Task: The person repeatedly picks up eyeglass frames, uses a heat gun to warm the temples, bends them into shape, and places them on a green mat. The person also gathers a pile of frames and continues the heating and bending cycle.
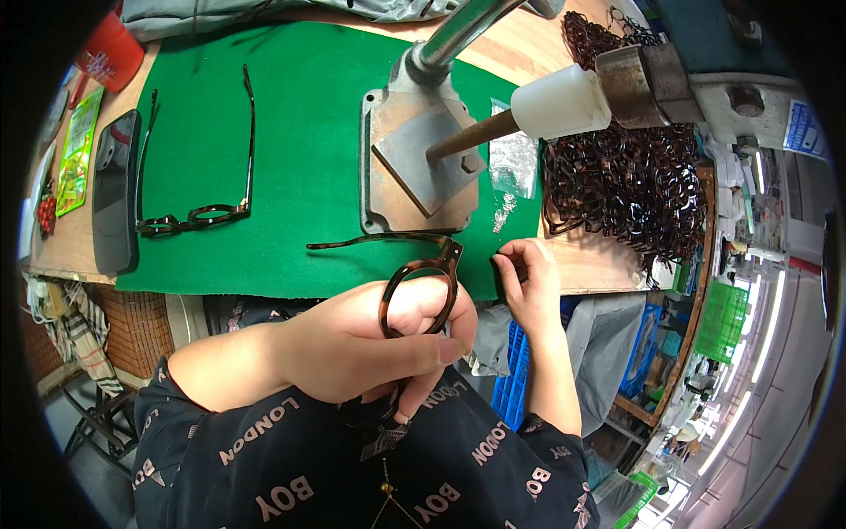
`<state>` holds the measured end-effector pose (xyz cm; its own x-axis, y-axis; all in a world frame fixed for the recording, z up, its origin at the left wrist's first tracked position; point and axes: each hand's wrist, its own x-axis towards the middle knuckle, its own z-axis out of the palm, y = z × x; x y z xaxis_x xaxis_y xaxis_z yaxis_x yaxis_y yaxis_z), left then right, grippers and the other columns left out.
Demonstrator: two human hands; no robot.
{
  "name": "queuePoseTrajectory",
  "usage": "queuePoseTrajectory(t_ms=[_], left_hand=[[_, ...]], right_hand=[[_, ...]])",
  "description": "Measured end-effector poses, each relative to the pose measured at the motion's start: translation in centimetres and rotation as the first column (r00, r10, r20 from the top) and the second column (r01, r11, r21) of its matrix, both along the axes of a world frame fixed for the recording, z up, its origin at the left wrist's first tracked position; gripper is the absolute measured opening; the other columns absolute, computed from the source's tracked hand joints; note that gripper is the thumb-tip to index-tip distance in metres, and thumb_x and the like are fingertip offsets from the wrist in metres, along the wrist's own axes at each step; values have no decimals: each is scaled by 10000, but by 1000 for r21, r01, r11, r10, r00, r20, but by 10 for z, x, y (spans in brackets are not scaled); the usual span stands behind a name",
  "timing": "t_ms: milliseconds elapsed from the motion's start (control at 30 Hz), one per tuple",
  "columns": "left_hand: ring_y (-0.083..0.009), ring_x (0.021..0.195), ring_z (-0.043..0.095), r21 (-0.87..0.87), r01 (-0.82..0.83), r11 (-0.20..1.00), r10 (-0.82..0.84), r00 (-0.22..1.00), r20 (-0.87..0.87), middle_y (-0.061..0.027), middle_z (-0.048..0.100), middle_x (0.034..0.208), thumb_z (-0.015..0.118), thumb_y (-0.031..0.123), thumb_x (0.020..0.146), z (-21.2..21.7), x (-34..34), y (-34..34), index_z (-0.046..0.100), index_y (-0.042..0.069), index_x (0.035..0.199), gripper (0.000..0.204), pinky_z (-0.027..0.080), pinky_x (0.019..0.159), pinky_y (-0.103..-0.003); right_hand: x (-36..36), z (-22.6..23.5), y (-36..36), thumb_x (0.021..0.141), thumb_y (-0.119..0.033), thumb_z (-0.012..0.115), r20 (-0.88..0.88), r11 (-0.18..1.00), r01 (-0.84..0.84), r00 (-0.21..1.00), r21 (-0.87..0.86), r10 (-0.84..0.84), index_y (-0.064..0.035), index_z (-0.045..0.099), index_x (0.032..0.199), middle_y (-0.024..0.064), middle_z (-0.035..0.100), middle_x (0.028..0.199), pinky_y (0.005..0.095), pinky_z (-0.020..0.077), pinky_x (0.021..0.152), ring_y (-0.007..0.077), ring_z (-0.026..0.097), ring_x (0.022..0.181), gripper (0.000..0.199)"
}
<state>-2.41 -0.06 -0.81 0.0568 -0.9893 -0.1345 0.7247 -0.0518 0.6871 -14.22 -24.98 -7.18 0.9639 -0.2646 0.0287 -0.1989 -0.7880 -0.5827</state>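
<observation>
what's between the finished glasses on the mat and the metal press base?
Head view: only bare green mat lies between the dark glasses and the metal press base. The tortoiseshell frame in the left hand sits nearer, below that stretch.

A dark phone screen [116, 189], long and rounded, lies at nine o'clock beside the green mat. Left of it sits a green packet [77, 152] with a red-patterned one [46, 212] below. A red container [112, 48] stands at eleven o'clock; a clear plastic bag [514, 163] lies near centre; a blue-and-white label [802, 128] at two o'clock.
</observation>
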Motion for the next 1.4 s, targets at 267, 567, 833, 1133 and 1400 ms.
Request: queuePoseTrajectory(t_ms=[267,567,833,1133,1400], left_hand=[[-85,479,555,-7,-1,1000,1,1000,1,-64,594,603,454,122,926,-1,0,0,441,10,960,118,359,381,-175],[-84,486,558,0,11,1000,-11,1000,-8,-61,592,602,455,124,926,-2,-1,-1,441,18,969,116,356,383,-173],[-82,479,551,17,36,999,-35,999,-36,-62,598,599,457,116,915,1,1,0,452,13,953,110,352,391,-175],[-64,451,505,18,55,998,-55,998,-28,-68,613,600,452,149,920,3,3,0,450,17,962,140,345,398,-180],[-51,424,449,-3,5,1000,-4,997,75,-54,623,601,443,204,936,4,2,2,452,43,958,162,330,412,-181]], right_hand=[[-3,1,-1,809,-7,592,48,998,48,998,-34,-47,-3,552,846,134,561,803,345,442,687,288,546,749,55],[-2,0,-1,768,7,636,36,999,2,999,-47,0,-15,558,826,114,560,784,346,433,681,278,541,731,100],[9,8,-20,759,-13,640,-36,964,-253,967,-82,251,-28,557,836,123,534,771,364,426,693,306,532,764,114],[29,41,33,767,55,584,128,931,-164,983,326,129,-4,539,864,119,572,812,300,453,676,247,561,721,122],[62,60,74,779,23,611,528,755,-509,810,413,257,0,548,839,132,587,815,326,478,672,259,589,740,90]])
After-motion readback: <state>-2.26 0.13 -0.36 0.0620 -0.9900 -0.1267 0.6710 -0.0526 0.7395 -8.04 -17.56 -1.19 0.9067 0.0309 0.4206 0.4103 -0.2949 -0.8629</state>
